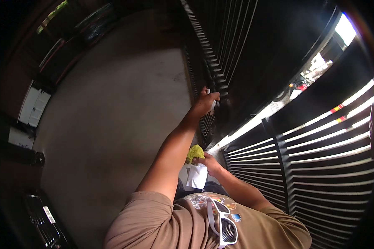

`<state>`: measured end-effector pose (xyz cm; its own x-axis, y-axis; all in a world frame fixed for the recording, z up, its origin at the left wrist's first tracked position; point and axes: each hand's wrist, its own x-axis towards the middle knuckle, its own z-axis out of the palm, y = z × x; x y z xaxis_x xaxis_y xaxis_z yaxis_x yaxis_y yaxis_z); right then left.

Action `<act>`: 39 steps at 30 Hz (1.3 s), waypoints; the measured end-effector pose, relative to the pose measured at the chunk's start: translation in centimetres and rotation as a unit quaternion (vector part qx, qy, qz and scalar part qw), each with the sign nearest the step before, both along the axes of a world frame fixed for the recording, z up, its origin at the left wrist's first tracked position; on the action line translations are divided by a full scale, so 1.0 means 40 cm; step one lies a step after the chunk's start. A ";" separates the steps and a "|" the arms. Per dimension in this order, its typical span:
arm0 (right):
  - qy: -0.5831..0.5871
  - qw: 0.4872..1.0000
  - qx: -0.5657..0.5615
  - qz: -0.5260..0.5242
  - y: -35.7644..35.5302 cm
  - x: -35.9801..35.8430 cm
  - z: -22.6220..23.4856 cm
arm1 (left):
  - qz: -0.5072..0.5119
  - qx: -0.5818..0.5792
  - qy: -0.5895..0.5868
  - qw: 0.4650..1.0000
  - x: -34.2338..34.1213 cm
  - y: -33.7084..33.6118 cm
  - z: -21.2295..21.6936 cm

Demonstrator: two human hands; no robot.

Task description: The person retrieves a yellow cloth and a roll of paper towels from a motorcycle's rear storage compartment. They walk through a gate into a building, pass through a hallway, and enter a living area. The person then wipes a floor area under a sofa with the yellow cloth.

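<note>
My left arm reaches forward to the black slatted metal gate (214, 76). At its edge my left hand (204, 103) is closed, with a bit of something white showing between the fingers; its kind cannot be made out. Closer to my body, my right hand (212, 164) is closed on a crumpled yellow-green cloth (195, 153). Below that cloth hangs a white sheet (197, 176), which looks like paper or thin fabric, next to the same hand. The gate's part behind my left hand is dark and partly hidden.
A second black slatted panel (281, 159) stands close on my right, with bright light through its gaps. Grey concrete floor (108, 103) spreads to the left. White boxes (32, 104) and a black item with a white label (45, 220) line the far left. White sunglasses (225, 224) hang on my shirt.
</note>
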<state>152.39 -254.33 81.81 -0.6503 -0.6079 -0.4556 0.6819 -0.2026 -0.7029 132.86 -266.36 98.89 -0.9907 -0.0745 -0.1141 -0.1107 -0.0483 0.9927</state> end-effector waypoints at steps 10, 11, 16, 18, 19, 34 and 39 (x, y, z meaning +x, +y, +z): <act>-0.003 0.989 -0.116 -0.090 0.008 -0.019 -0.010 | 0.012 -0.074 0.026 0.997 -0.133 0.120 -0.035; -0.009 0.991 -0.091 -0.102 0.013 -0.027 -0.027 | -0.007 -0.013 0.035 0.999 -0.146 0.130 -0.041; -0.006 0.984 -0.073 -0.161 0.005 -0.048 -0.061 | -0.050 0.027 0.007 0.998 -0.171 0.125 -0.072; 0.035 0.983 -0.095 -0.150 0.006 -0.051 -0.067 | 0.006 -0.010 -0.004 1.000 -0.173 0.131 -0.094; -0.011 0.983 -0.085 -0.160 0.003 -0.060 -0.073 | -0.052 -0.026 0.024 0.998 -0.175 0.133 -0.106; -0.064 0.982 -0.109 -0.142 -0.171 -0.356 -0.166 | -0.239 -0.134 0.112 0.955 -0.076 -0.190 -0.191; -0.143 0.949 -0.173 -0.221 -0.276 -0.447 -0.162 | 0.101 -0.067 -0.183 0.976 0.026 -1.025 -0.273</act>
<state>134.51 -265.36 75.32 -0.7567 -0.4491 -0.4751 0.6290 -0.6984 -0.3415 133.91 -307.35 87.96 -0.8489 -0.3025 -0.4335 -0.4606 0.0206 0.8874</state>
